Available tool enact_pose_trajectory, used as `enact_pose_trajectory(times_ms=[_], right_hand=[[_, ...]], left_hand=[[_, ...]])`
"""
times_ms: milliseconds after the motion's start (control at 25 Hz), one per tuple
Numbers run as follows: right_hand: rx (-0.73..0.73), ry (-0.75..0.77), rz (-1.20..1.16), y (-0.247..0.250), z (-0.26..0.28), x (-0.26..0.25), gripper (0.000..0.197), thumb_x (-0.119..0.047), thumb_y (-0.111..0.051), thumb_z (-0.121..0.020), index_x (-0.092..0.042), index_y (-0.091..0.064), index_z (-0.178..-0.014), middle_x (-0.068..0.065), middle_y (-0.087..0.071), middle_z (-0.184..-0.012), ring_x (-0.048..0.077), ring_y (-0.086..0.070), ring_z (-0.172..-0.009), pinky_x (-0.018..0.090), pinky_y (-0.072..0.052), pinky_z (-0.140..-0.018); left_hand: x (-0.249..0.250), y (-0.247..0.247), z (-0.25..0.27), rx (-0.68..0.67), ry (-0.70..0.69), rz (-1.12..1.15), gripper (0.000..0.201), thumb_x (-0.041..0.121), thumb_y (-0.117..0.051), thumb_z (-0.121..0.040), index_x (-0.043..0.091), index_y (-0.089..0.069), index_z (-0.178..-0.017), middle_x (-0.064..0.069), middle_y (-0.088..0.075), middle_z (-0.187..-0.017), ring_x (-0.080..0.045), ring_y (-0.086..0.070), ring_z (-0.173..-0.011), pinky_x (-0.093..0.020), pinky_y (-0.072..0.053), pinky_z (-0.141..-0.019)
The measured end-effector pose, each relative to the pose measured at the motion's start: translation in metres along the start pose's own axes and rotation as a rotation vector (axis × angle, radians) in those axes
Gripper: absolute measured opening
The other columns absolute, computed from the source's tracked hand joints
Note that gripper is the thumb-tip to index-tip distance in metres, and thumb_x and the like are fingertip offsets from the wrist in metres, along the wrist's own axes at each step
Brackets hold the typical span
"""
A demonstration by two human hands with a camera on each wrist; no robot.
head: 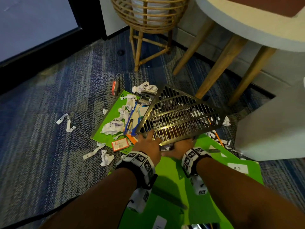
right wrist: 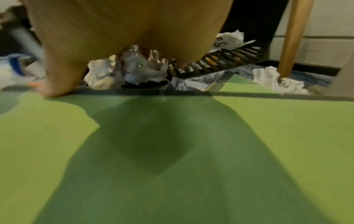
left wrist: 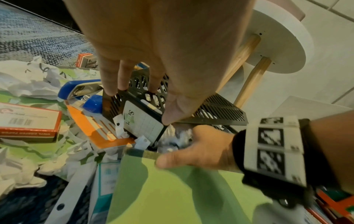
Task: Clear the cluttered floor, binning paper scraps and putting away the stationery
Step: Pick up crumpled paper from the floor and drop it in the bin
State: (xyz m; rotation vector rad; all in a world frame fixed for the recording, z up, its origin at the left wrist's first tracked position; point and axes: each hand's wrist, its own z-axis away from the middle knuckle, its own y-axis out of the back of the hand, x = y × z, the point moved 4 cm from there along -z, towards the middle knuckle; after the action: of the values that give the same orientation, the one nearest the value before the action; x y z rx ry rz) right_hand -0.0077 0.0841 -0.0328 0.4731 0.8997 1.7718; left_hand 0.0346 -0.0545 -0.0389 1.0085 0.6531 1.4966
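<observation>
A person crouches over a blue carpet littered with paper and stationery. A dark slotted waste bin [head: 179,116] lies tipped on its side just ahead of both hands, its long axis running away from the person and to their right; its open mouth faces back toward the wrists, its closed base points toward the wooden stool legs [head: 219,68]. The left hand [head: 146,142] grips the bin's near rim, fingers curled over the edge. The right hand [head: 179,147] reaches low at the mouth, its fingers hidden among crumpled paper [right wrist: 132,71], so whether it grasps anything cannot be told. Both forearms hover over a green folder [head: 173,176]. Left of the left hand lie a blue stapler [left wrist: 84,92], a red-edged box [head: 120,144] and more paper scraps [head: 112,128]. Likely risks: with the bin lying flat and the mouth low, righting it carelessly could spill its paper back out; scooping blindly could sweep stationery into the rubbish; the base could knock the stool legs.
</observation>
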Motion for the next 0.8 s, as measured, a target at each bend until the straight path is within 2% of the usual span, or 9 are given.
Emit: enact_pose_trajectory(times_ms=[80, 200, 240, 320, 400, 520, 640, 720, 800], right_hand=[[0.077, 0.043, -0.066, 0.002, 0.01, -0.013, 0.027, -0.055, -0.058, -0.087, -0.029, -0.065, -0.092, -0.005, -0.059, -0.084, 0.019, -0.058, -0.083, 0.032, -0.04, -0.077], [0.171, -0.043, -0.316, -0.009, 0.012, -0.014, 0.029, -0.027, -0.055, -0.095, -0.013, -0.06, -0.119, 0.007, -0.06, -0.119, 0.025, -0.058, -0.11, 0.033, -0.044, -0.093], [0.266, -0.075, -0.434, -0.014, 0.014, -0.007, 0.027, -0.024, -0.058, -0.092, -0.014, -0.061, -0.117, 0.007, -0.061, -0.118, 0.027, -0.058, -0.109, 0.033, -0.046, -0.091], [0.425, -0.116, -0.584, -0.022, 0.029, 0.008, 0.012, -0.016, -0.061, -0.083, -0.017, -0.06, -0.095, 0.005, -0.061, -0.1, 0.027, -0.06, -0.095, 0.032, -0.048, -0.079], [0.477, -0.151, -0.671, -0.029, 0.045, 0.022, 0.014, -0.01, -0.065, -0.075, -0.017, -0.055, -0.083, 0.001, -0.057, -0.089, 0.023, -0.057, -0.083, 0.031, -0.046, -0.072], [0.527, -0.191, -0.779, -0.028, 0.071, 0.045, 0.018, -0.006, -0.07, -0.074, -0.013, -0.056, -0.084, 0.0, -0.056, -0.086, 0.016, -0.052, -0.076, 0.025, -0.04, -0.065], [0.571, -0.159, -0.876, -0.024, 0.101, 0.066, 0.023, -0.001, -0.069, -0.074, -0.017, -0.053, -0.08, -0.004, -0.052, -0.077, 0.008, -0.044, -0.067, 0.024, -0.036, -0.062], [0.573, -0.11, -0.923, -0.018, 0.12, 0.073, 0.03, 0.0, -0.069, -0.073, -0.022, -0.05, -0.076, -0.001, -0.052, -0.074, 0.011, -0.043, -0.064, 0.024, -0.037, -0.061], [0.591, -0.093, -0.948, -0.012, 0.14, 0.083, 0.034, 0.0, -0.07, -0.071, -0.027, -0.05, -0.074, 0.006, -0.055, -0.075, 0.013, -0.044, -0.063, 0.024, -0.037, -0.059]], left_hand=[[0.002, 0.0, -0.001, -0.008, 0.013, -0.009, 0.067, 0.049, -0.036, -0.063, 0.036, -0.041, -0.129, 0.0, -0.028, -0.153, -0.038, -0.018, -0.141, -0.055, -0.039, -0.096], [0.005, 0.008, 0.001, -0.021, 0.026, 0.008, 0.066, 0.05, -0.038, -0.069, 0.033, -0.042, -0.133, -0.002, -0.021, -0.155, -0.04, -0.016, -0.142, -0.055, -0.036, -0.101], [0.005, 0.01, 0.002, -0.023, 0.032, 0.017, 0.06, 0.047, -0.042, -0.074, 0.032, -0.042, -0.133, -0.003, -0.018, -0.156, -0.041, -0.018, -0.142, -0.055, -0.036, -0.103], [0.003, 0.013, 0.004, -0.023, 0.031, 0.033, 0.053, 0.038, -0.048, -0.079, 0.035, -0.042, -0.131, -0.004, -0.014, -0.157, -0.042, -0.02, -0.14, -0.054, -0.037, -0.103], [0.004, 0.017, 0.007, -0.049, 0.044, 0.035, 0.051, 0.033, -0.049, -0.081, 0.036, -0.042, -0.132, -0.005, -0.012, -0.157, -0.042, -0.023, -0.139, -0.053, -0.037, -0.104], [0.013, 0.034, 0.018, -0.072, 0.089, 0.049, 0.047, 0.028, -0.05, -0.087, 0.033, -0.043, -0.133, -0.006, -0.014, -0.155, -0.046, -0.03, -0.132, -0.051, -0.036, -0.106], [0.026, 0.055, 0.029, -0.081, 0.105, -0.026, 0.044, 0.031, -0.051, -0.091, 0.027, -0.043, -0.134, -0.009, -0.02, -0.15, -0.045, -0.037, -0.126, -0.05, -0.039, -0.103], [0.034, 0.068, 0.035, -0.083, 0.14, -0.068, 0.045, 0.033, -0.052, -0.092, 0.022, -0.042, -0.135, -0.012, -0.023, -0.148, -0.045, -0.036, -0.126, -0.053, -0.038, -0.103], [0.057, 0.082, 0.036, -0.014, 0.104, -0.11, 0.05, 0.037, -0.053, -0.091, 0.02, -0.04, -0.136, -0.014, -0.027, -0.145, -0.043, -0.035, -0.127, -0.053, -0.035, -0.104]])
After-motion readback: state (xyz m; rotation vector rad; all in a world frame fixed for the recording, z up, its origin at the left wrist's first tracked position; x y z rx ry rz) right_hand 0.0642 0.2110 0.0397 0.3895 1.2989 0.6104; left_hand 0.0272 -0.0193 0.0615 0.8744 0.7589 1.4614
